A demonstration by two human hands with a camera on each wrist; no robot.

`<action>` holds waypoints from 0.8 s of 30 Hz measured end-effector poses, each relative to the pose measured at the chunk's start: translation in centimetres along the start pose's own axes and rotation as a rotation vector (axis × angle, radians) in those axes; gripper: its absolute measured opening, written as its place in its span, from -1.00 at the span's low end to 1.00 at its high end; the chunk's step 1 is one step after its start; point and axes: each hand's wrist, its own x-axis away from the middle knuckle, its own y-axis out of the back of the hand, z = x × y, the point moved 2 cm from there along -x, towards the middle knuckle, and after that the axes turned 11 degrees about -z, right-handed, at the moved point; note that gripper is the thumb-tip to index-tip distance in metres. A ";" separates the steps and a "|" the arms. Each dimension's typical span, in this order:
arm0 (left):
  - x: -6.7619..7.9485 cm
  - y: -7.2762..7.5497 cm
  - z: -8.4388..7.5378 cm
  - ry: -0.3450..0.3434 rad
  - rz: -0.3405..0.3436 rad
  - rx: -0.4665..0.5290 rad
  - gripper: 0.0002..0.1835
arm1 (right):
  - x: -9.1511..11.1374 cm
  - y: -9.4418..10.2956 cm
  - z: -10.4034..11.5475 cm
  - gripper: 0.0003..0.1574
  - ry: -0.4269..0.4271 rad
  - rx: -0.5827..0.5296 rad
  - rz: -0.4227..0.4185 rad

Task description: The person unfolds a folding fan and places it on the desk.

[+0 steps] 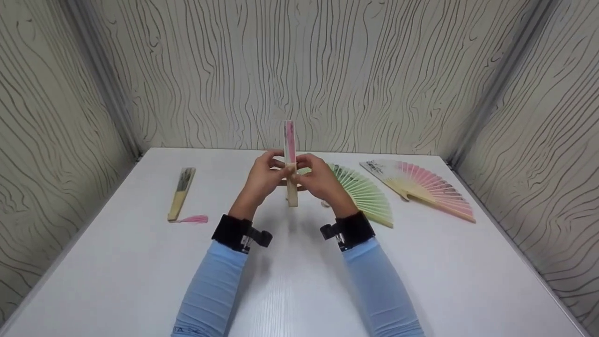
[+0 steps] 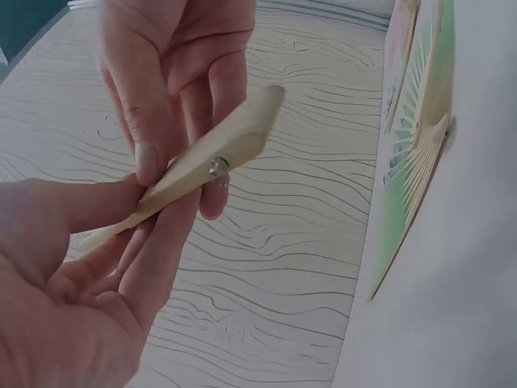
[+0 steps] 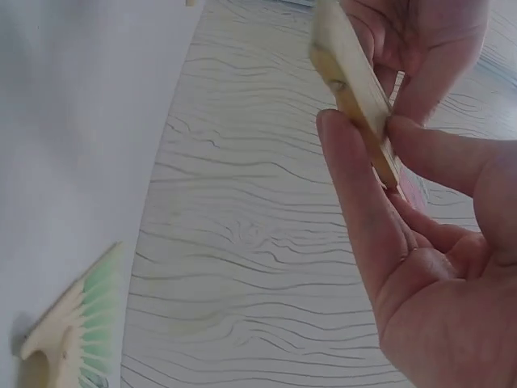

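Note:
A folded hand fan (image 1: 290, 140) with pink and white cloth and pale wooden ribs is held upright above the table, between both hands. My left hand (image 1: 265, 177) pinches its wooden part from the left, thumb in front. From the right, my right hand (image 1: 320, 177) pinches the same ribs. The left wrist view shows the rivet end of the folded fan (image 2: 218, 162), with fingers of both hands around the ribs. In the right wrist view, thumb and fingers of the right hand (image 3: 436, 267) grip the fan (image 3: 355, 97) below its rivet.
A spread green fan (image 1: 365, 192) lies just right of the hands, partly behind the right one. Further right lies a spread pink and white fan (image 1: 421, 185). On the left is a folded dark-patterned fan (image 1: 181, 194) with a pink tassel (image 1: 194, 219). Wood-patterned panels (image 1: 299, 75) surround the white table (image 1: 117, 276).

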 end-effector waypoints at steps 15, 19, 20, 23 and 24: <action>2.1 -2.4 -2.6 -0.148 0.122 0.012 -0.66 | 1.1 6.6 0.4 -0.65 -0.011 -0.062 0.101; 2.3 -2.1 -2.7 -0.168 0.107 0.003 -0.69 | 1.2 6.6 0.5 -0.61 0.009 -0.095 0.132; 2.3 -2.0 -2.6 -0.168 0.100 -0.004 -0.69 | 1.2 6.6 0.5 -0.60 0.011 -0.102 0.137; 2.4 -1.8 -2.4 -0.160 0.098 -0.003 -0.68 | 1.1 6.4 0.4 -0.59 0.019 -0.101 0.140; 2.4 -1.7 -2.3 -0.156 0.102 0.004 -0.67 | 1.0 6.3 0.3 -0.59 0.019 -0.103 0.136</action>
